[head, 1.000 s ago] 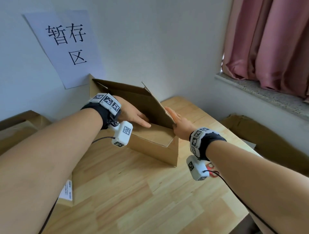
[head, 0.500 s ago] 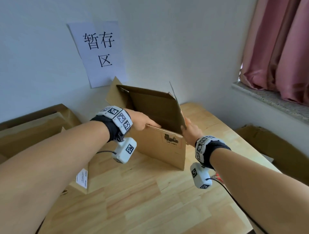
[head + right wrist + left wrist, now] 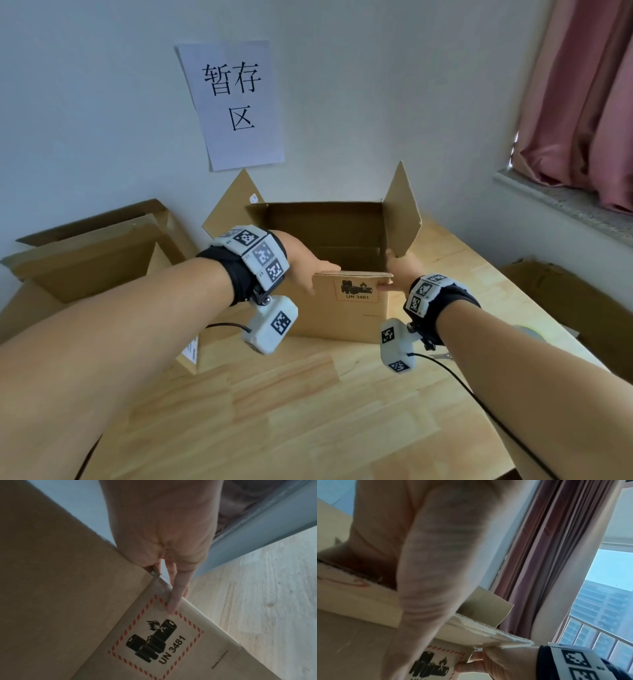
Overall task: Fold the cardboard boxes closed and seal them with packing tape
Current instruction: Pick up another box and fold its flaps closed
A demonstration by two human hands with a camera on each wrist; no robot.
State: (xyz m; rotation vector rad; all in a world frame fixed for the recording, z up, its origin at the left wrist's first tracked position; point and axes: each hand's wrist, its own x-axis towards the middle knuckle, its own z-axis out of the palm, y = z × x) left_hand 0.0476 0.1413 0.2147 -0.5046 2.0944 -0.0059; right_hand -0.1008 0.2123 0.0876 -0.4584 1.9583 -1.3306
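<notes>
An open brown cardboard box point(image 3: 346, 318) stands on the wooden table point(image 3: 308, 411), its near side bearing a UN 3481 battery label point(image 3: 154, 642). Its right flap stands up and its left flap leans outward at the back. My left hand point(image 3: 301, 263) grips the near top edge at the left corner, thumb point(image 3: 428, 574) on the outside face. My right hand point(image 3: 399, 270) pinches the same edge at the right corner, its thumb point(image 3: 173, 601) pressing beside the label. The other fingers of both hands are hidden behind the cardboard.
More open cardboard boxes point(image 3: 85, 260) crowd the table's left side against the wall. A flattened box point(image 3: 565, 308) lies low to the right, beyond the table edge. A paper sign point(image 3: 236, 102) hangs on the wall; pink curtains point(image 3: 582, 102) hang over the window sill.
The box has been turned so its labelled side faces me squarely. Both hands have shifted onto the near top edge, one at each corner.
</notes>
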